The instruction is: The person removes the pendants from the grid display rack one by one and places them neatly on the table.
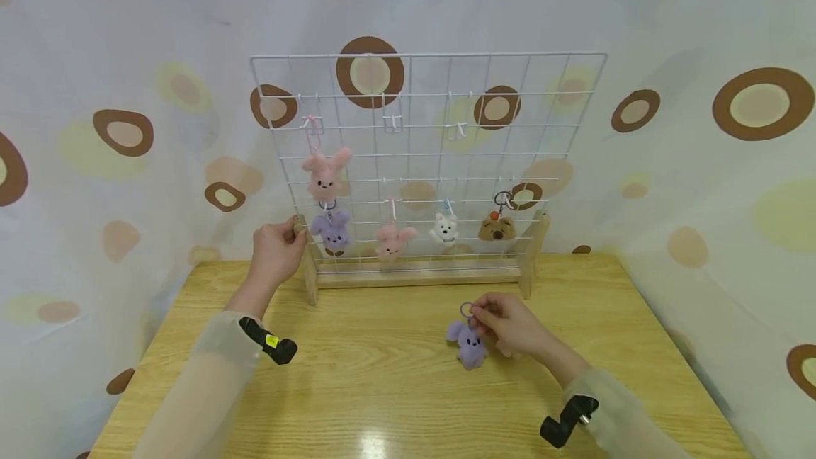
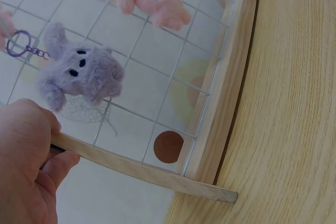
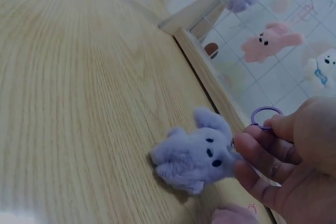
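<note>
My left hand (image 1: 277,250) pinches the wooden side post (image 1: 309,271) of a white wire grid rack (image 1: 429,55) between thumb and fingers. In front of the rack, my right hand (image 1: 510,324) pinches the purple ring (image 3: 266,108) of a fluffy purple rabbit keychain (image 1: 470,347). This keychain is low over the table, its face toward me and its ring upward. Beneath the right hand lies a pink plush (image 3: 233,215), mostly hidden in the head view. Another purple rabbit keychain (image 2: 81,72) hangs on the grid close to my left fingers.
Hanging from the grid are a pink rabbit (image 1: 326,176) higher up, another pink rabbit (image 1: 393,241), a white plush (image 1: 444,228) and a brown bear head (image 1: 496,227). Two white hooks (image 1: 392,122) in the upper row hold nothing. The rack stands on a wooden table (image 1: 357,367) before a patterned backdrop.
</note>
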`<state>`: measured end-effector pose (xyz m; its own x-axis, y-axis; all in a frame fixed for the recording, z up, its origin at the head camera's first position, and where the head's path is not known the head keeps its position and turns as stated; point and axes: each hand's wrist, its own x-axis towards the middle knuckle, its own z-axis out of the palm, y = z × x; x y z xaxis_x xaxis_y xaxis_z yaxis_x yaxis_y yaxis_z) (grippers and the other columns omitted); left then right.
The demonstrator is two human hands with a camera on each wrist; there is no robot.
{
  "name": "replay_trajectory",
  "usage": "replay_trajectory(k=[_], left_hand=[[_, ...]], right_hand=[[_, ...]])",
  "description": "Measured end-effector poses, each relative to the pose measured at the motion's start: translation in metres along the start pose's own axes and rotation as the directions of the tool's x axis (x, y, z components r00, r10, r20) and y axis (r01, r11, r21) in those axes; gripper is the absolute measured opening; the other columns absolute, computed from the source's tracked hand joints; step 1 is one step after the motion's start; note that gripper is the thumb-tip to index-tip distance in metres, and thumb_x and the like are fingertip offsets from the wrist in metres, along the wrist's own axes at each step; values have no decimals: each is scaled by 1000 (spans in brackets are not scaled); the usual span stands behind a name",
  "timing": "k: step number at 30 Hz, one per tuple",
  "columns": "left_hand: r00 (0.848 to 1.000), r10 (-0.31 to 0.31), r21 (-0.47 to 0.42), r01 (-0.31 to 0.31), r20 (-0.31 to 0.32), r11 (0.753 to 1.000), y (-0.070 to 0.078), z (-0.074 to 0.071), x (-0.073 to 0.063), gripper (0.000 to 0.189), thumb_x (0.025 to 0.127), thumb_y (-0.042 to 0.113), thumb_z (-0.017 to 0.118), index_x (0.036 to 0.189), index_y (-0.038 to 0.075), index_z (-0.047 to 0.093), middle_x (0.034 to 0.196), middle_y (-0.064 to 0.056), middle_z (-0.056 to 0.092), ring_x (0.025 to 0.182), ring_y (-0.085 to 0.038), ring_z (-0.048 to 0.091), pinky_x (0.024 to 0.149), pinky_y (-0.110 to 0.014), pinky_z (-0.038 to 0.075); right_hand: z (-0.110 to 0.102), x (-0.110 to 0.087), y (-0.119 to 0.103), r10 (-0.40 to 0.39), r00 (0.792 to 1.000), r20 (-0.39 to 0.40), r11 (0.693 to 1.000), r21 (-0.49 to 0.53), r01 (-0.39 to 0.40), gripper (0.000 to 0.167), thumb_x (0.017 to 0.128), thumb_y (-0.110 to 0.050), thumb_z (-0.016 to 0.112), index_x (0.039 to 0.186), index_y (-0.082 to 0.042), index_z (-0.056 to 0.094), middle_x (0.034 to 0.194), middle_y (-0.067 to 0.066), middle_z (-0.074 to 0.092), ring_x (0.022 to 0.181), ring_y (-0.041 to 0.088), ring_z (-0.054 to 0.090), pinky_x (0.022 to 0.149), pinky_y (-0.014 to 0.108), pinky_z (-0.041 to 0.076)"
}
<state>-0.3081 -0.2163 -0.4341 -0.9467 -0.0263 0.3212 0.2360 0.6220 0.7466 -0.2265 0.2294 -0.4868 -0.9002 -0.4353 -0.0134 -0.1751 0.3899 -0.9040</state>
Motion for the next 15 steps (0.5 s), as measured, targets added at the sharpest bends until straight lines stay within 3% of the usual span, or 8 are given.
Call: replay_trajectory(k=[10, 15], left_hand=[[1000, 2, -7, -2, -1, 1000, 3, -2, -1, 34, 104, 4, 62, 133, -14, 64, 103, -27, 75, 68, -15, 64, 53, -20, 47], [1000, -5, -8, 5, 0, 1000, 2, -1, -1, 34, 104, 3, 62, 133, -14, 63, 103, -27, 75, 67, -15, 64, 53, -20, 47]], right_hand=[[-6, 22, 18, 19, 999, 33, 1000, -25, -18, 18, 109, -7, 58, 107, 7, 68, 92, 16, 72, 78, 27, 67, 67, 38, 57], [-7, 33, 21, -2, 999, 46, 992, -122, 7, 18, 108, -9, 61, 103, 5, 72, 82, 15, 69, 68, 25, 62, 58, 34, 52]])
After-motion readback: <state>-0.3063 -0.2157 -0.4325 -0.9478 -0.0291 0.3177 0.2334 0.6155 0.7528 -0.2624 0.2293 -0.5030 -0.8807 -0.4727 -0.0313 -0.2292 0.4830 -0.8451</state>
